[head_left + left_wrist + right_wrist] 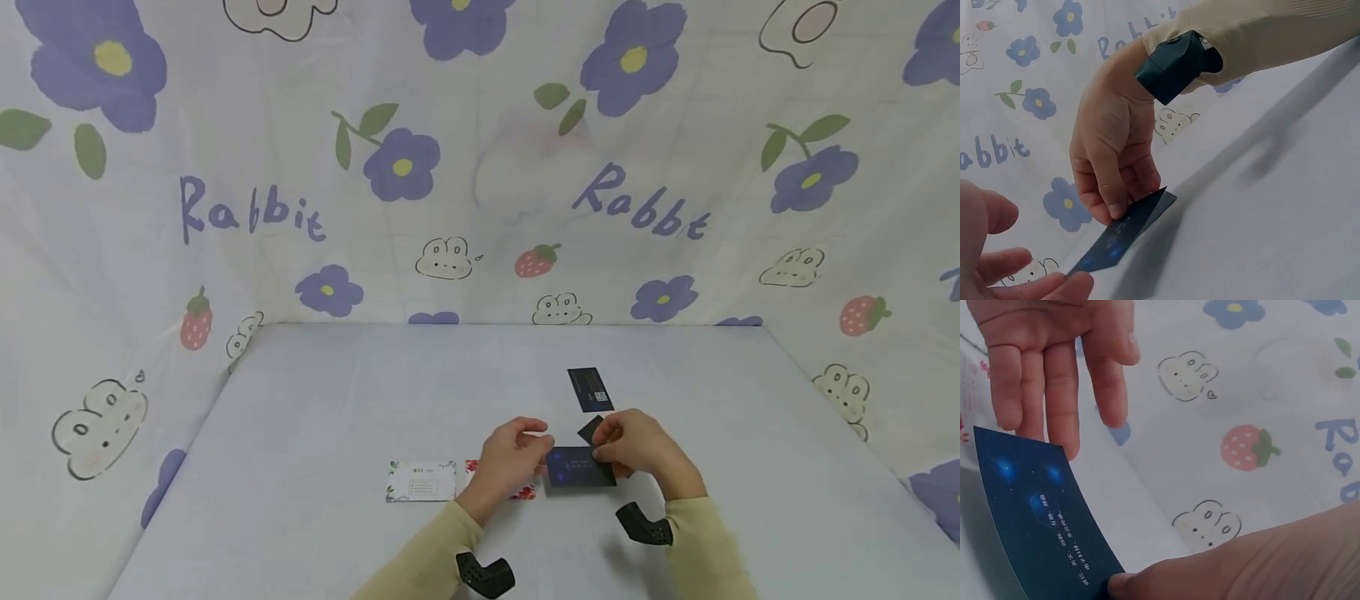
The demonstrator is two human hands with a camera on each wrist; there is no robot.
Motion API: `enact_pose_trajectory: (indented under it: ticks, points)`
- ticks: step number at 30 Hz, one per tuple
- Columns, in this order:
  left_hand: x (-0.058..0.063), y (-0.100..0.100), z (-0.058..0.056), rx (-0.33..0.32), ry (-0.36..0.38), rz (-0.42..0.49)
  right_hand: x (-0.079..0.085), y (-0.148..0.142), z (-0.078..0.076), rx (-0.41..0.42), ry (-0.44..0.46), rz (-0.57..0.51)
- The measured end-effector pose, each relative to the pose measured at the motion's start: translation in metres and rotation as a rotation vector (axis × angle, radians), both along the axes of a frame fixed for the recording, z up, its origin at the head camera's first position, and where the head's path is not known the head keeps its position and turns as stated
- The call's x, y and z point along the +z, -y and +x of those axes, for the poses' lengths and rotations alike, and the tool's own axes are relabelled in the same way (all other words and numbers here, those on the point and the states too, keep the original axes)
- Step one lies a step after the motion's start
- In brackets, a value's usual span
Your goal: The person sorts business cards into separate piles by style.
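Observation:
My right hand [639,443] pinches a dark blue business card [572,469] by its right end, thumb on the printed face. Glowing blue spots and pale lettering show on the card in the right wrist view. Its other end is at the fingertips of my left hand [508,460], whose fingers stay extended and relaxed. Another dark card [1171,201] shows behind the blue one in the left wrist view, partly covered. From the head, a dark corner [588,428] sticks out beside the right fingers.
A black card with a white square code [591,390] lies farther back on the white table [337,400]. A white card with leafy corners [420,482] lies left of the hands. Beside it is a red-flowered card [527,492], partly hidden by the left hand. A printed cloth [480,167] hangs behind.

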State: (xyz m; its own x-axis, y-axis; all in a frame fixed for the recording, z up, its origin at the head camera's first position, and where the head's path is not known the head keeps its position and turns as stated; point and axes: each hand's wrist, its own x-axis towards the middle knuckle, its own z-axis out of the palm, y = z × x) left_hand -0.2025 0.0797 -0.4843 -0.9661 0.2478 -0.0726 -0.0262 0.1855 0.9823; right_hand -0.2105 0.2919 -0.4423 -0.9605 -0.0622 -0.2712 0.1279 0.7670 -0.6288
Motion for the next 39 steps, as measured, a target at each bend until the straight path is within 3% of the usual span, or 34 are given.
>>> enact_pose_trajectory:
  ticks: [11, 21, 34, 39]
  points:
    - [0.002, 0.003, 0.003, -0.094, 0.022, -0.162, -0.016, 0.008, -0.006, -0.024, -0.013, 0.084]
    - [0.007, 0.002, 0.002, -0.126, 0.053, -0.178, -0.011, 0.014, -0.005, -0.019, -0.044, 0.150]
    - [0.004, 0.003, 0.003, -0.133, 0.071, -0.165, -0.017, 0.014, -0.008, -0.020, -0.091, 0.237]
    - [0.014, 0.012, 0.002, -0.116, 0.052, -0.127, -0.015, 0.007, -0.005, -0.035, -0.076, 0.170]
